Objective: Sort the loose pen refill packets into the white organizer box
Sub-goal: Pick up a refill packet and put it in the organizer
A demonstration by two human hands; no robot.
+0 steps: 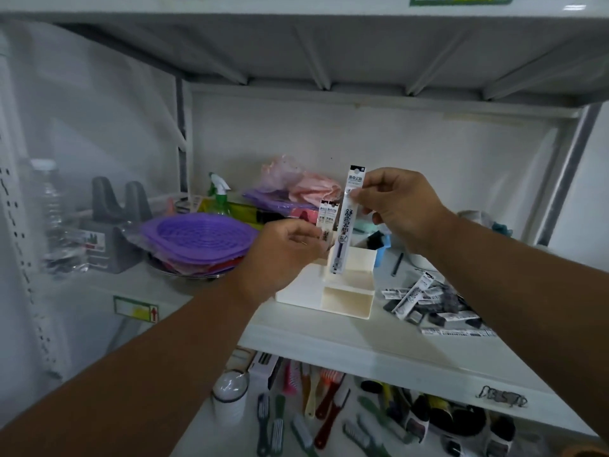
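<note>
Refill packets: sorting under way, well short of finished. A loose heap of packets (435,303) lies on the shelf (346,338), right of the white organizer box (333,291) and near the shelf's front edge. At least a dozen left there, by estimate; exact count not readable.

Right hand (400,209) pinches one long packet (347,219) near its top, thumb and fingertips closed on it. Packet hangs upright, lower end just over the far compartment of the box. Whether the tip touches the box: cannot tell.

Left hand (283,255) grips two shorter packets (327,219), held upright side by side, just left of the long one. Hand sits over the left part of the box and hides it.

Box contents: near compartment looks bare inside; far compartment mostly blocked by the hands, so packets already filed cannot be confirmed.

Judgement: three packets in hand, none seen seated. Remaining work is the whole heap on the right plus these three.

Purple baskets (197,239) stand to the left, apart from the box.
</note>
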